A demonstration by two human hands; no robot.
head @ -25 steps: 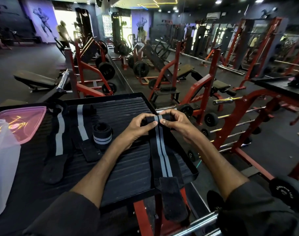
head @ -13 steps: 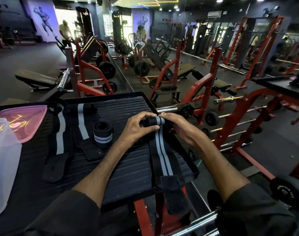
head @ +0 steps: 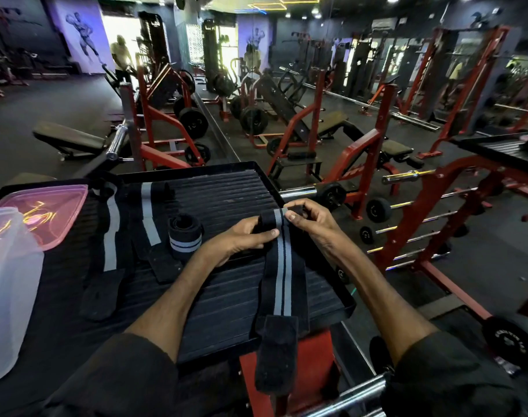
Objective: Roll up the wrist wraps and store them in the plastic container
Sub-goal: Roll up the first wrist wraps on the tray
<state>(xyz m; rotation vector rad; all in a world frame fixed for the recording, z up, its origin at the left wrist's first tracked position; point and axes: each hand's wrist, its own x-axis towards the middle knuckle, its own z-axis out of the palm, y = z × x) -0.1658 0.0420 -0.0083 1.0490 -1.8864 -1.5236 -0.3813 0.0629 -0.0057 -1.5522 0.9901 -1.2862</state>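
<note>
one ribbed tray (head: 226, 191) under wraps (head: 282, 266) (gym (head: 482, 266))

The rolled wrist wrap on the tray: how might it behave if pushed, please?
Standing on its flat end, the rolled wrist wrap would likely slide or topple, not roll. Soft fabric probably squashes and may unwind.

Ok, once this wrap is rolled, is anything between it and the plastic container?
Nothing tall. The wrap is pinched by the left hand and right hand. A rolled wrap and two flat wraps lie low between it and the container. The pink lid lies behind the container, not on it.
</note>
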